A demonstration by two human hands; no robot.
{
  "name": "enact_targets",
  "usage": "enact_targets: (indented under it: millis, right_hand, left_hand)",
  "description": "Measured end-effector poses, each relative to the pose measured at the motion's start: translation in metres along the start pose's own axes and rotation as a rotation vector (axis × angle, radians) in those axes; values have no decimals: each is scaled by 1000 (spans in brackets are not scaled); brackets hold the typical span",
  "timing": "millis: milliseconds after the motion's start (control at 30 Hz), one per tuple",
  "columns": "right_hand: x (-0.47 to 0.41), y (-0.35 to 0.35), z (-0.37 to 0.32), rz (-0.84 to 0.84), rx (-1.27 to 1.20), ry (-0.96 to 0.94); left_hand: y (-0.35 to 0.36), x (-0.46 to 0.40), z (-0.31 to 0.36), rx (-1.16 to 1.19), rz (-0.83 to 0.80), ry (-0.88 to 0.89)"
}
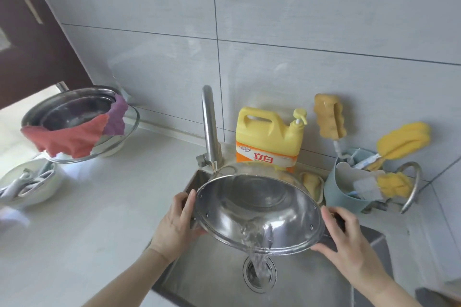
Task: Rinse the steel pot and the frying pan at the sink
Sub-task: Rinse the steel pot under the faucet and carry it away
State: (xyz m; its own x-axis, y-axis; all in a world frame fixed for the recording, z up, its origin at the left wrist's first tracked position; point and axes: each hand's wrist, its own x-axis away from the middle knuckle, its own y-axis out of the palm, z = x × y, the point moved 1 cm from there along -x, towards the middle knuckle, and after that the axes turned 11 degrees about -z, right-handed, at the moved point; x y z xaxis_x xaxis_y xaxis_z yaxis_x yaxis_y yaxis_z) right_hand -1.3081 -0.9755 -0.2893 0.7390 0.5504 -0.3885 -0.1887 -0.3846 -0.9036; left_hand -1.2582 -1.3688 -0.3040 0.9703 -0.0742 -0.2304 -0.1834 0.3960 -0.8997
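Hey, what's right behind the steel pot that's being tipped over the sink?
Behind the steel pot stand the faucet and a yellow detergent jug. The pot's rim hides the jug's base and the sink's back edge.

So that's one shiny steel pot (259,212) over the sink, one yellow dish soap jug (269,137) at the far edge, three yellow sponge brushes (329,116) on the right, two cloths (72,137) far left, one red, one purple, and two bare hands (174,222).

The shiny steel pot (259,209) tilts toward the camera over the sink (324,279), pouring out water.
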Motion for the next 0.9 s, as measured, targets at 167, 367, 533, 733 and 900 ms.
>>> enact_targets:
  millis: [167, 367, 533, 733, 900]
  right_hand:
    - [-2, -19, -4, 115, 44, -128]
    - [-4, -58, -1, 215, 163, -145]
    - [-5, -86, 0, 215, 39, -137]
    - [9, -71, 19, -333, -136, 271]
    - [-1, -46, 37, -644, -379, 319]
  left_hand:
    - [-7, 1, 10, -84, 163, 91]
    - [-25, -9, 31, -83, 367, 248]
    - [-23, -15, 45, -82, 350, 278]
    - [12, -8, 46, 72, -231, 32]
    - [24, -18, 29, 175, -652, -98]
